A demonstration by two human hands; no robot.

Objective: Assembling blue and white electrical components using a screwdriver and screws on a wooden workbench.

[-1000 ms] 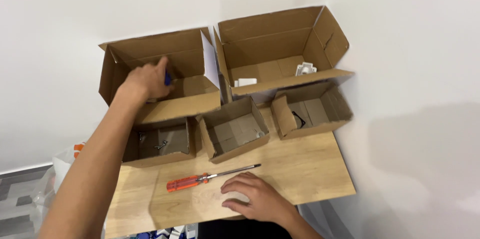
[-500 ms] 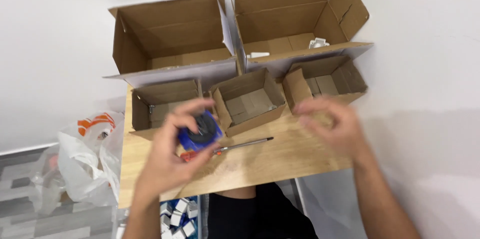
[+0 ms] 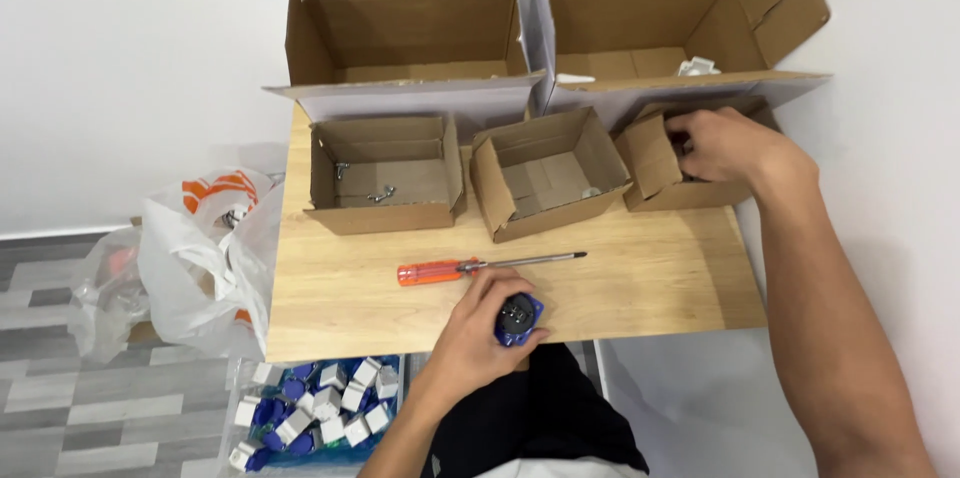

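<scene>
- Left hand [image 3: 480, 323] is bare: no glove, ring or watch
- Right hand [image 3: 725, 143] is bare as well, wrist uncovered
- Both forearms show no sleeves up to the frame edge
- Dark, black-looking trousers [image 3: 540, 418] cover the lap
- A strip of white cloth [image 3: 540, 468] sits at the bottom edge

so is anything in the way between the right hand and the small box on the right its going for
Nothing visible does. The right hand is already at the small right cardboard box, fingers dipped over its open top. The left hand holds a blue part near the table's front edge, clear of it.
</scene>
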